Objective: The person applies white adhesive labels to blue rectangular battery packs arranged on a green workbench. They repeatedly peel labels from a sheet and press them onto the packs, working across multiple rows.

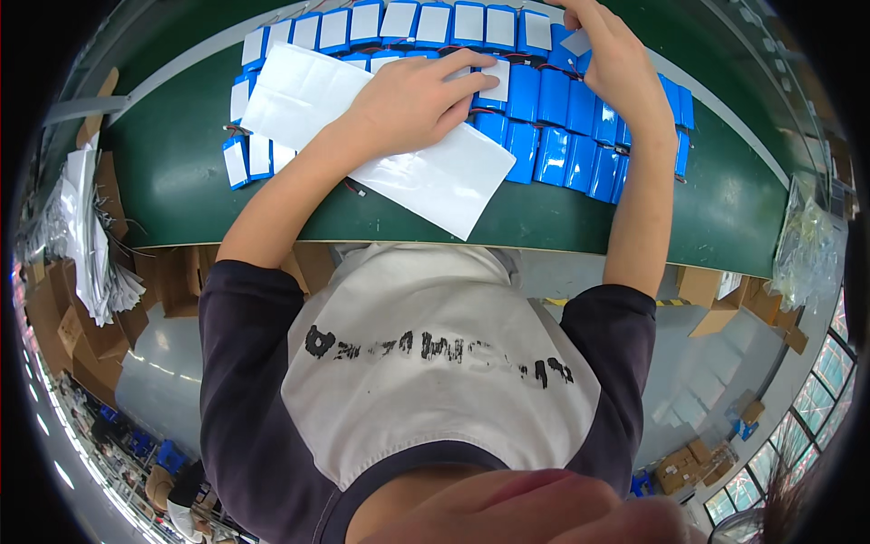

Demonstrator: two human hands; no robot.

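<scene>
Rows of flat blue battery packs (553, 156) with thin red and black wires lie on a green table. White rectangular stickers cover the tops of many packs toward the left and along the far row. My left hand (408, 104) rests over a large white sheet (426, 186), its fingers stretched forward onto a white sticker (495, 80) on a middle-row pack. At the far row, my right hand (609, 54) is bent around a small pale sticker (576, 42) above a blue pack. Its thumb is mostly hidden.
The green table (172, 181) has its near edge against my apron. Crumpled clear plastic bags (807, 245) hang at the right end, and white paper strips (86, 236) at the left. Cardboard boxes (86, 335) stand below the table.
</scene>
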